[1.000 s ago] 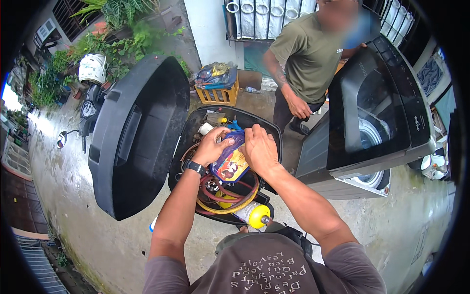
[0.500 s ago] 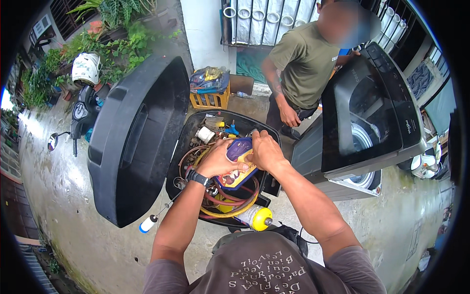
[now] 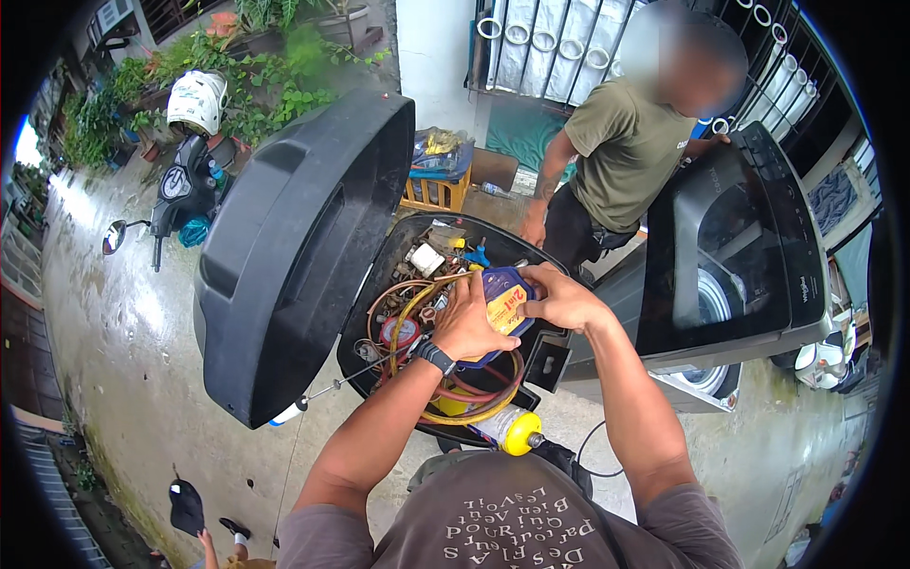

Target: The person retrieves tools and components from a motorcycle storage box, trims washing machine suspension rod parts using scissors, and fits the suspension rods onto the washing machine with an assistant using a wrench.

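Both my hands hold a dark blue plastic tub (image 3: 509,276) with a yellow label, above an open black top box (image 3: 377,254). My left hand (image 3: 469,321) is spread against its left side, with the thumb toward the near end. On the far right side, my right hand (image 3: 569,302) grips the edge, thumb on the label. Under the tub lie red and yellow hoses (image 3: 497,406), a round red gauge (image 3: 402,332), a white roll (image 3: 426,259), a blue fitting (image 3: 477,254) and several small parts. The tub hides part of these contents.
The box's raised lid (image 3: 275,256) stands at left. A yellow-capped gas canister (image 3: 521,433) lies at the near edge. A co-worker (image 3: 626,152) stands at a dark washing machine (image 3: 730,256). Far left is a scooter (image 3: 185,194); a hand with a black cap (image 3: 187,505) shows lower left.
The view has shifted, so the scene sits farther right. My hands have changed position on the tub, and its yellow label shows more. A person's hand with a cap has come in lower left.
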Tool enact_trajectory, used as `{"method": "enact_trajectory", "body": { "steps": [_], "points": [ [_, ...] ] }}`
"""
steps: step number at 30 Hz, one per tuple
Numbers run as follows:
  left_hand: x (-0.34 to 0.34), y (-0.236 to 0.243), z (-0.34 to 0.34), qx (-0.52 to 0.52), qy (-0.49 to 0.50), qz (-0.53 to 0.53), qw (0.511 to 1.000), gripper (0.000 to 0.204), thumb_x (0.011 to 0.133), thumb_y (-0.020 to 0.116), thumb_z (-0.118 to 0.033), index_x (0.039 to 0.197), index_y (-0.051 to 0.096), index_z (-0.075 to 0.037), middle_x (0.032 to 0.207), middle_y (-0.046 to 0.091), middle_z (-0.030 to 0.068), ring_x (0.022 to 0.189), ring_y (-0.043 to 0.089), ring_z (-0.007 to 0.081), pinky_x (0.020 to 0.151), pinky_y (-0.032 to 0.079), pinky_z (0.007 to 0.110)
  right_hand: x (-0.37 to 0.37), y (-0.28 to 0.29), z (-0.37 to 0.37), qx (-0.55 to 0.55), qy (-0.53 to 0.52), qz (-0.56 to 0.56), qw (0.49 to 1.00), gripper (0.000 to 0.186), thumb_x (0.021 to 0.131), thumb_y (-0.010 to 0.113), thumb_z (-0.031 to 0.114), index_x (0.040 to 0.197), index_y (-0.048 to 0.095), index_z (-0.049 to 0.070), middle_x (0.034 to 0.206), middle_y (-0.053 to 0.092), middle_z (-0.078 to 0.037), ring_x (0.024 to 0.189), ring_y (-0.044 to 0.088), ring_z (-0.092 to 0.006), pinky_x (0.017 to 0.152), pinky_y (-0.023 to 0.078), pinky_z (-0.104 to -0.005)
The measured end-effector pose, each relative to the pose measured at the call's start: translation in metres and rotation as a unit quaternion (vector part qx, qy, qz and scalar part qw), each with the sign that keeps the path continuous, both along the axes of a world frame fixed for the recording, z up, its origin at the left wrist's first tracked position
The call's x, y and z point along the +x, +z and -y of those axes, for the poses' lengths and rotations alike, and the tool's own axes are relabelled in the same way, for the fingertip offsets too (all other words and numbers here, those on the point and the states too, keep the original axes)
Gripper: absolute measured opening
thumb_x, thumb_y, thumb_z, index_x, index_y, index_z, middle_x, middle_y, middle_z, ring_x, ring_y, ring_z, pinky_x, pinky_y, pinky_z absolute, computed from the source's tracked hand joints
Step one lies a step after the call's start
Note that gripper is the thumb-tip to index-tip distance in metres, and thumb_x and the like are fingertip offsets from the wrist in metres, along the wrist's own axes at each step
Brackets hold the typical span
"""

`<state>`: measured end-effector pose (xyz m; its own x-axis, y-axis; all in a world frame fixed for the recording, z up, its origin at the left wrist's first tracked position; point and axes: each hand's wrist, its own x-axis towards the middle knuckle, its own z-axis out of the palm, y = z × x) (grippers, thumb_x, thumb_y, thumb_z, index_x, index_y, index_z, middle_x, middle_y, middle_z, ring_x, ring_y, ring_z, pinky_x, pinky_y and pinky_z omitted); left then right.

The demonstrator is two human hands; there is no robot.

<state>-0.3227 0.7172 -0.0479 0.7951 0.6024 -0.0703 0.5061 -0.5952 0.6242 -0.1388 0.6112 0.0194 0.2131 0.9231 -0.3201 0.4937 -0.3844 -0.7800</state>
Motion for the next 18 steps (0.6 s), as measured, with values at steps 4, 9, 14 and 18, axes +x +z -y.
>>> {"method": "enact_trajectory", "body": {
  "steps": [4,9,14,18],
  "points": [
    [-0.002,0.000,-0.004,-0.058,-0.027,0.034,0.997,0.144,0.055,0.096,-0.050,0.159,0.015,0.008,0.148,0.035,0.0341,0.141,0.041,0.0485,0.117,0.039,0.049,0.019,-0.024,0.014,0.023,0.018,-0.147,0.989,0.078,0.083,0.080,0.001,0.152,0.044,-0.002,0.132,0.048,-0.009,0.100,0.060,-0.0151,0.096,0.050,-0.0304],
    [0.018,0.019,0.003,-0.021,-0.016,0.018,0.999,0.141,0.053,0.095,-0.054,0.159,0.023,0.004,0.142,0.041,0.0333,0.134,0.047,0.0485,0.107,0.047,0.050,0.030,-0.044,0.015,0.017,0.051,-0.248,0.967,0.076,0.084,0.082,0.002,0.148,0.042,0.002,0.130,0.055,-0.005,0.097,0.064,-0.0149,0.094,0.052,-0.0296],
    [0.017,0.019,-0.002,-0.031,-0.047,0.007,0.998,0.125,0.058,0.095,-0.051,0.159,0.034,-0.009,0.135,0.044,0.0336,0.129,0.050,0.0493,0.107,0.047,0.049,0.026,-0.041,0.013,-0.001,0.023,-0.282,0.959,0.074,0.084,0.084,0.002,0.145,0.043,0.004,0.121,0.063,-0.007,0.103,0.069,-0.0162,0.090,0.056,-0.0311],
    [0.008,-0.002,-0.004,-0.106,-0.046,0.101,0.988,0.113,0.059,0.096,-0.036,0.155,0.040,-0.015,0.135,0.044,0.0278,0.132,0.049,0.0441,0.110,0.045,0.047,0.029,-0.046,0.010,-0.023,0.050,-0.281,0.958,0.080,0.081,0.090,0.015,0.145,0.042,0.006,0.105,0.069,-0.008,0.091,0.070,-0.0140,0.081,0.054,-0.0294]
  ]
}}
